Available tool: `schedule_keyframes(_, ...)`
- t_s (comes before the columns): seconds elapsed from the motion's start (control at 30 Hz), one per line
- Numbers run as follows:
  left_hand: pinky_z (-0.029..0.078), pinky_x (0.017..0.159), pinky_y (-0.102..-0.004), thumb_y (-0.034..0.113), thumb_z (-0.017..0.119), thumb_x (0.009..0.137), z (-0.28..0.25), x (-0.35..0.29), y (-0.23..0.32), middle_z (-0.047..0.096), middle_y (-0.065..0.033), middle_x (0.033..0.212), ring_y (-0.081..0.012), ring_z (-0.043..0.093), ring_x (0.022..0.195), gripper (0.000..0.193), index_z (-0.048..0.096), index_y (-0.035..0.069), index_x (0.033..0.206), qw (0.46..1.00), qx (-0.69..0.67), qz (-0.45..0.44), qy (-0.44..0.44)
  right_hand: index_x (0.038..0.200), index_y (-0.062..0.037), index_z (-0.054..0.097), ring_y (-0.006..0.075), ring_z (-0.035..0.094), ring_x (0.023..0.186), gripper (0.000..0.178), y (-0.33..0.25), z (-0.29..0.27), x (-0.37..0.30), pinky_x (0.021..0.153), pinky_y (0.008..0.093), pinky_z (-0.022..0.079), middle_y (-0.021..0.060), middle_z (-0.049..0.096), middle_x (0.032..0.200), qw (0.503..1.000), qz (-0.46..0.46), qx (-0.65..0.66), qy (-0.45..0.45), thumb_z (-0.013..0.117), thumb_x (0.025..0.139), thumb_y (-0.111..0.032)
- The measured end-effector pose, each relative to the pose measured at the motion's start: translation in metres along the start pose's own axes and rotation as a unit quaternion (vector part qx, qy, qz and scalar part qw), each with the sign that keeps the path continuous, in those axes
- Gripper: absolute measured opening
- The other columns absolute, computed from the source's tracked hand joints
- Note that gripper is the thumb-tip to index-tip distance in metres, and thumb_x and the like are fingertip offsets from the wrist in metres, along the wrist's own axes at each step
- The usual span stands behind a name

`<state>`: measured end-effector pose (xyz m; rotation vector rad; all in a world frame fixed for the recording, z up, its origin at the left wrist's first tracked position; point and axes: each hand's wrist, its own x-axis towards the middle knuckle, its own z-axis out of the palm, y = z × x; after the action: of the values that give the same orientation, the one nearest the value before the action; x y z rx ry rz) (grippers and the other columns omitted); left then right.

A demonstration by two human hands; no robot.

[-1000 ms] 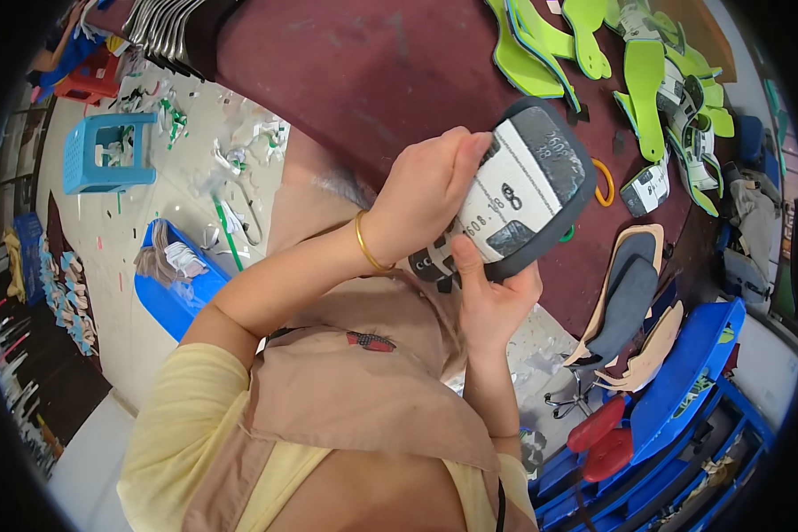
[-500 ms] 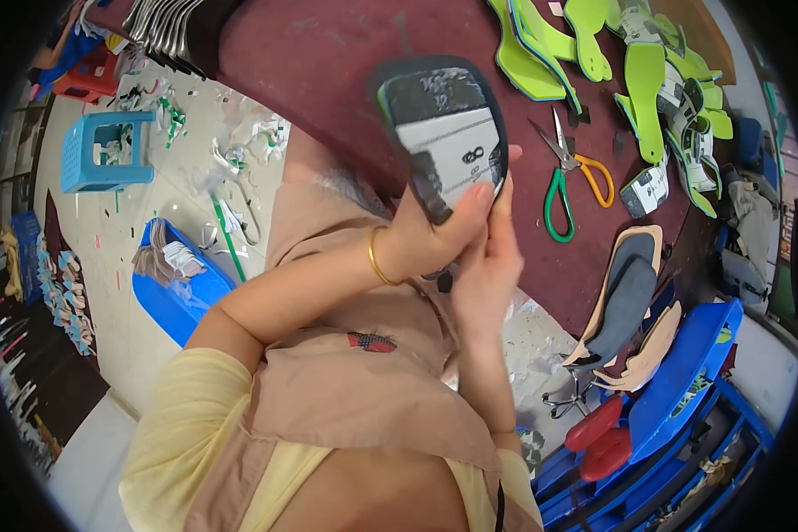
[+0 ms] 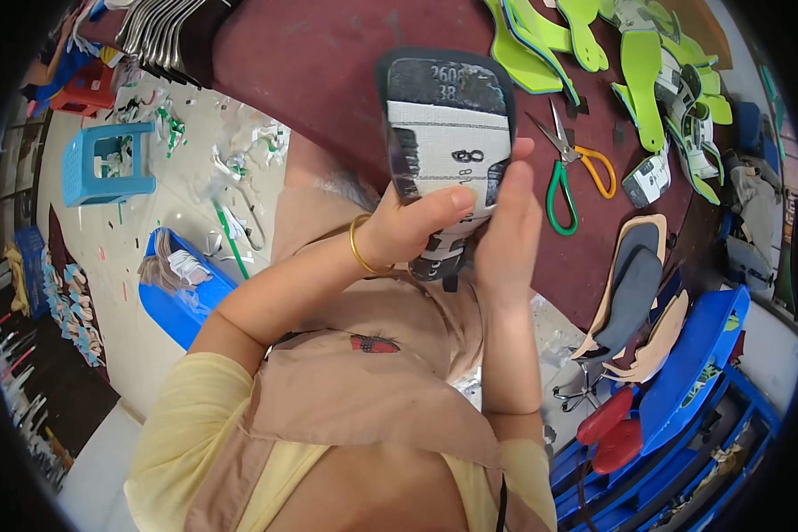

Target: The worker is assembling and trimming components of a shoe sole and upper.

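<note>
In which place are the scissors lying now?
In the head view, the scissors lie on the dark red table, to the right of the right hand, just below the nearest green insole.

Ahead of the left hand and right hand spreads a maroon worktable. Well left of them, a turquoise plastic stool stands on pale, glossy, scrap-littered floor, a red plastic stool farther off. Right of them, toward the body, are a castered base and a blue slatted rack.
</note>
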<state>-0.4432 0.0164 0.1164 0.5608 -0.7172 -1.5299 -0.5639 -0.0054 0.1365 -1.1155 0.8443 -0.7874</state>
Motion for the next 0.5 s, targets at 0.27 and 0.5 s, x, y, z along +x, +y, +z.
schedule_keyframes(0.27,0.043,0.089,-0.0310,0.042,0.042,0.089,-0.031,0.014,0.036,0.058,-0.0170,0.116,-0.0198,0.056,0.101,0.055,0.047,-0.001,0.123,0.958,-0.013,0.172,0.230,0.116,0.0003,0.051,0.0102,0.056,0.080,0.043,0.007,-0.005,0.028,0.071,0.0269,0.047,0.0067,0.063,0.091,0.951,0.043,-0.255,-0.167,0.068,0.083,-0.023)
schedule_keyframes(0.5,0.044,0.074,-0.0285,0.036,0.057,0.088,-0.071,0.021,0.056,0.067,-0.0055,0.076,-0.0144,0.062,0.077,0.030,0.067,0.008,0.086,0.779,0.623,-0.012,0.065,0.104,-0.0006,0.060,0.0186,0.057,0.070,0.040,0.023,-0.039,0.100,0.068,0.0328,0.046,0.0102,0.058,0.078,0.880,-0.116,-0.443,-0.123,0.073,0.075,-0.024)
